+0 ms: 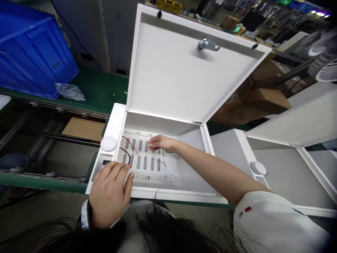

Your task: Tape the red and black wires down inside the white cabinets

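A white metal cabinet (184, 193) lies in front of me with its door (179, 70) raised. My right hand (159, 142) reaches inside, its fingertips pinched over the slotted bottom panel (142, 162). Thin wires (161, 161) trail from these fingers, though their ends in the pinch are hidden. My left hand (112, 193) rests on the front left edge of the cabinet, fingers stretched out, beside a black socket (106, 162). Behind that socket sits a round white disc (108, 143). Red wires (131, 144) and a black wire (126, 151) come out of the left inner wall.
A blue bin (34, 52) stands at the back left, with a clear plastic bag (70, 91) at its foot. Another open white cabinet (286, 175) is close on the right. A roller conveyor (52, 175) runs to the left. Cardboard boxes (268, 98) lie behind the door.
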The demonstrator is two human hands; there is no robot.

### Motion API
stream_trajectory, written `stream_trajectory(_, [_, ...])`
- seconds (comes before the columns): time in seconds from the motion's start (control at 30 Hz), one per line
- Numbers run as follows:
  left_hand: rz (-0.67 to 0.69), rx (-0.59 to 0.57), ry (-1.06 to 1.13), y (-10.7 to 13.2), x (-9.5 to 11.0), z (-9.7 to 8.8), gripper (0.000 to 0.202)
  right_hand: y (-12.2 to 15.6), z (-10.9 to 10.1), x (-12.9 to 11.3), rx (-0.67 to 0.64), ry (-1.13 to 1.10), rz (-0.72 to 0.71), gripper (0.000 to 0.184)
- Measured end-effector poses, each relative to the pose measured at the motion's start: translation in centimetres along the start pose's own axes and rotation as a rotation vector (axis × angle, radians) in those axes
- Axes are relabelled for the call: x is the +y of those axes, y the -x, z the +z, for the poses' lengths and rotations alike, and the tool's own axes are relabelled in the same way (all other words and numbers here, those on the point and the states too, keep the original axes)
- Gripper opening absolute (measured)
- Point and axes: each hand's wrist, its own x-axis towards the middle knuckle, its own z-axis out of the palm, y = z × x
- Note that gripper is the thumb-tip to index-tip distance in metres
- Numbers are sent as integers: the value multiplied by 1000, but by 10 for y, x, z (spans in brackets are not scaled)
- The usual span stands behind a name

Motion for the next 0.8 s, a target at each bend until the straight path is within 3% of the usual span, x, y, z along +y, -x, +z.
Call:
stream_trajectory(0.3, [46, 16, -9, 0, -3, 0, 25, 33, 2, -10, -85, -118, 21, 23])
stream_trajectory(0.53, [45, 19, -20, 0, -3, 1, 25, 57, -19, -26, -55, -40, 41, 22])
stream_trajectory(0.7, [41, 40, -23, 0, -3, 1, 25, 61, -36, -27, 83, 170, 100, 12])
stream_trajectory(0.8, [42, 46, -27, 0, -3, 1, 26, 52, -40, -23, 268, 497, 156, 6])
